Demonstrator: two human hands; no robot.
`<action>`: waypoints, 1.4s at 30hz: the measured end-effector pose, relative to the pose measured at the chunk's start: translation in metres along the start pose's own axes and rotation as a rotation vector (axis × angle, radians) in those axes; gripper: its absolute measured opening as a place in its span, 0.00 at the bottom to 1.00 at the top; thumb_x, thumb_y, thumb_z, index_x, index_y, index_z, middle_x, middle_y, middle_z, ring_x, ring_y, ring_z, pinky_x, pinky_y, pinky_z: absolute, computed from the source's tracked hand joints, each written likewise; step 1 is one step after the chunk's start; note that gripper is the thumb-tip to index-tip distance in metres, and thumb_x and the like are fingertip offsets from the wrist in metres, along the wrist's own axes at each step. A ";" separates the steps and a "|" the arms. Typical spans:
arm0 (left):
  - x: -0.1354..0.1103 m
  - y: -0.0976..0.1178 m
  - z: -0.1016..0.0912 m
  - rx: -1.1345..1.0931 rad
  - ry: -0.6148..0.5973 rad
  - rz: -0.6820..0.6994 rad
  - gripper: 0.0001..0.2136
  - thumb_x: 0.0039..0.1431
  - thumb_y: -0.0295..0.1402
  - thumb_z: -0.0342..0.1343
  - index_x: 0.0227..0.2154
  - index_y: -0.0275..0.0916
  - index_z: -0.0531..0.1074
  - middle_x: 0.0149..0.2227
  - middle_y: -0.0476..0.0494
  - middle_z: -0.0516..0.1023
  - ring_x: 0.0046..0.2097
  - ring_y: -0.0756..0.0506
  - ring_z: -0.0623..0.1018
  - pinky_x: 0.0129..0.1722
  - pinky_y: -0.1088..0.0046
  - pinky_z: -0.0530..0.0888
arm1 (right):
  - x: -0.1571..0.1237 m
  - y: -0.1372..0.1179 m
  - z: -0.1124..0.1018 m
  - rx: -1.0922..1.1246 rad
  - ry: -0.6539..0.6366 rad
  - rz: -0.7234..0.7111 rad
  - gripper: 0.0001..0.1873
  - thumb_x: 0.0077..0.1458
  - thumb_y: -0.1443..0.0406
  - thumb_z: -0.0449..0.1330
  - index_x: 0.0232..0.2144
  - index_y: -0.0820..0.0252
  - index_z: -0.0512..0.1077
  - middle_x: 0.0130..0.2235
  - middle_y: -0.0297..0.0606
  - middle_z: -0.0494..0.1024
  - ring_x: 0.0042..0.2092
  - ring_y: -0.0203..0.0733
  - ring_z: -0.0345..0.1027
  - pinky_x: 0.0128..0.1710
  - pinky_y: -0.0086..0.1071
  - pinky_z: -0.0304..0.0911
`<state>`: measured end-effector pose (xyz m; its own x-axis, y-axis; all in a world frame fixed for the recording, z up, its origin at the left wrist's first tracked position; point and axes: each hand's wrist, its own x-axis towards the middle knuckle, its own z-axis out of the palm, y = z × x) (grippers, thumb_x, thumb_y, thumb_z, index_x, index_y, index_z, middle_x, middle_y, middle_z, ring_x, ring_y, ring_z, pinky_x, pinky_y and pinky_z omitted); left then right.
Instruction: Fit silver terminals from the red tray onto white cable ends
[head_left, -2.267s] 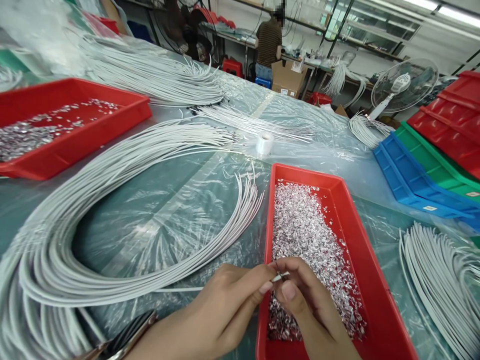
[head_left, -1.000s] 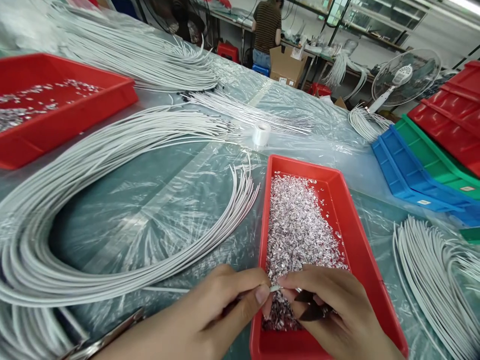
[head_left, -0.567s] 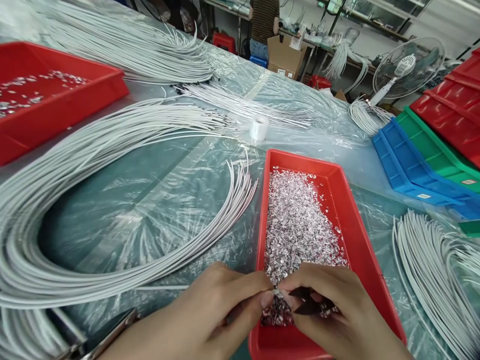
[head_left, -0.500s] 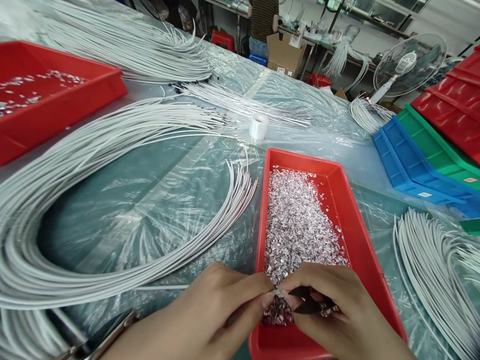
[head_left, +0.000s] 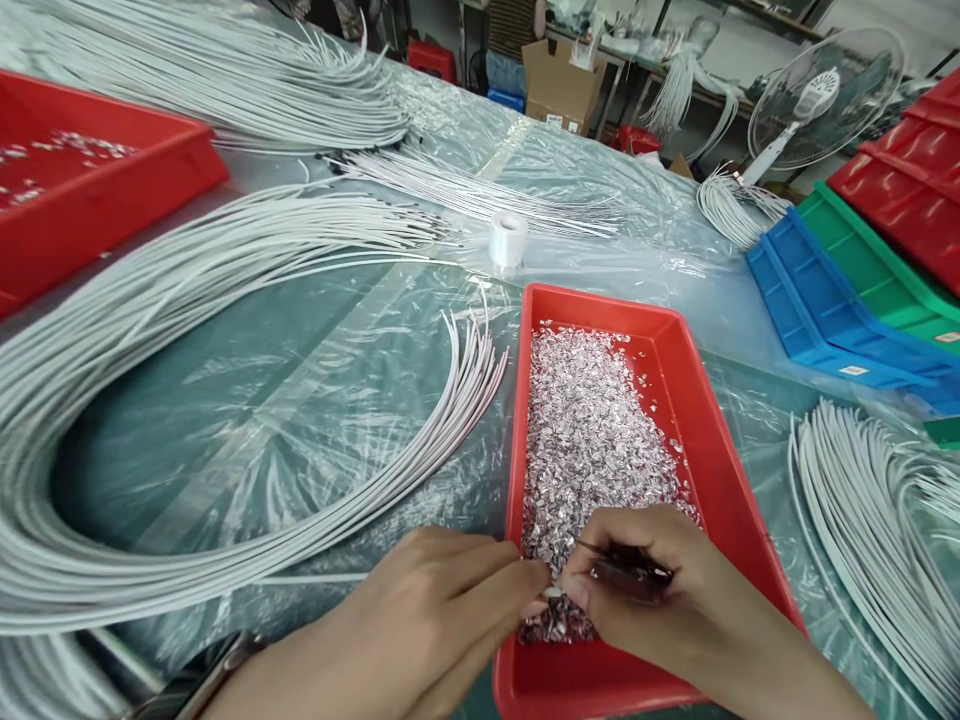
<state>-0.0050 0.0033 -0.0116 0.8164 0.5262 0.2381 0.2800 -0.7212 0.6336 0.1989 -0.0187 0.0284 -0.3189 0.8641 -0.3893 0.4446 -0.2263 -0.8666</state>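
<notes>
Between cables (head_left: 862, 490), right hand (head_left: 679, 605) hides seemingly metallic bits (head_left: 592, 430).

The left hand (head_left: 427, 612) pinches a white cable end (head_left: 553, 592) over a red tray (head_left: 724, 480) of small silvery pieces (head_left: 585, 420); the right hand (head_left: 675, 600) brings its fingertips beside that end, a dark object (head_left: 634, 570) within its curled fingers. White cables (head_left: 150, 290) loop across the plastic-covered table (head_left: 247, 400), and a white roll (head_left: 508, 240) stands beyond the tray.
</notes>
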 end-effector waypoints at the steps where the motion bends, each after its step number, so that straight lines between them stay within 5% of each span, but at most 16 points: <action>1: 0.000 0.000 0.000 0.001 0.014 0.013 0.11 0.67 0.25 0.37 0.37 0.39 0.65 0.28 0.48 0.73 0.26 0.47 0.74 0.26 0.71 0.68 | 0.000 0.000 -0.001 0.049 -0.025 0.029 0.09 0.54 0.67 0.57 0.22 0.58 0.64 0.22 0.27 0.60 0.25 0.31 0.52 0.23 0.25 0.52; 8: 0.000 -0.001 -0.004 -0.048 0.026 0.071 0.10 0.67 0.24 0.38 0.38 0.37 0.65 0.27 0.48 0.71 0.26 0.47 0.70 0.25 0.72 0.66 | 0.004 0.003 -0.008 0.319 -0.183 0.164 0.07 0.56 0.67 0.59 0.26 0.60 0.68 0.24 0.26 0.62 0.26 0.30 0.52 0.26 0.24 0.51; 22: 0.001 -0.002 -0.006 -0.002 0.052 0.100 0.11 0.68 0.26 0.38 0.43 0.36 0.66 0.28 0.46 0.74 0.27 0.47 0.72 0.26 0.72 0.68 | 0.005 0.001 -0.009 0.384 -0.209 0.173 0.04 0.53 0.66 0.62 0.27 0.59 0.70 0.25 0.27 0.68 0.28 0.30 0.61 0.29 0.24 0.57; 36: -0.003 -0.003 0.000 -0.073 0.107 0.027 0.09 0.68 0.27 0.42 0.42 0.39 0.67 0.30 0.47 0.76 0.30 0.48 0.75 0.29 0.73 0.67 | 0.003 -0.001 -0.001 0.369 -0.120 0.116 0.07 0.56 0.65 0.60 0.26 0.59 0.68 0.24 0.26 0.61 0.27 0.31 0.52 0.27 0.25 0.50; 42: 0.002 0.003 -0.004 -0.404 0.099 -0.263 0.13 0.67 0.31 0.44 0.28 0.38 0.68 0.22 0.52 0.73 0.23 0.52 0.72 0.23 0.78 0.64 | 0.005 0.002 0.008 0.207 0.188 -0.063 0.04 0.57 0.63 0.58 0.29 0.56 0.69 0.20 0.23 0.54 0.21 0.31 0.48 0.20 0.25 0.49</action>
<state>-0.0049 0.0044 -0.0062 0.6872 0.7211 0.0883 0.2354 -0.3359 0.9120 0.1914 -0.0189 0.0224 -0.1708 0.9434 -0.2844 0.2423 -0.2396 -0.9402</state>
